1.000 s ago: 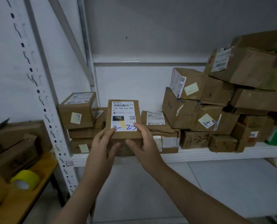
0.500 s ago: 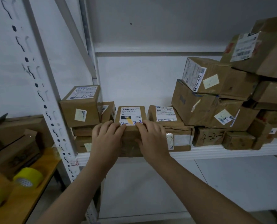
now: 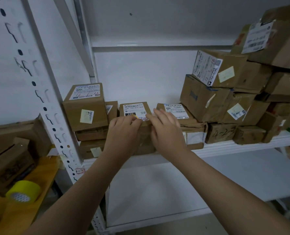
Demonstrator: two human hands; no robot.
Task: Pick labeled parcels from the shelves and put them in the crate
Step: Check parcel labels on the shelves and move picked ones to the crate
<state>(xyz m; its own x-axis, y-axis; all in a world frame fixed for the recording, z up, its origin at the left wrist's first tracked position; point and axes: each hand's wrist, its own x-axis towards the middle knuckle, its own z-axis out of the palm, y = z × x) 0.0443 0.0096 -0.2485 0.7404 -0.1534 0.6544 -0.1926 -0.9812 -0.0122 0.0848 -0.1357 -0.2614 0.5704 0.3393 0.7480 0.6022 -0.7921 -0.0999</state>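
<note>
A brown labeled parcel with a white label marked "150" lies flat on the white shelf, between other parcels. My left hand covers its front left, fingers curled over the top edge onto the label. On the parcel's right side rests my right hand, its fingers stretched out toward a neighbouring labeled parcel. No crate is in view.
A taller labeled box sits on a stack at the left. A big pile of cardboard parcels fills the shelf's right. A perforated white upright stands left; beyond it a wooden table holds boxes and yellow tape.
The parcel was held tilted up with its label facing me, then came down flat onto the shelf. Both hands have followed it further in, and the view has moved closer.
</note>
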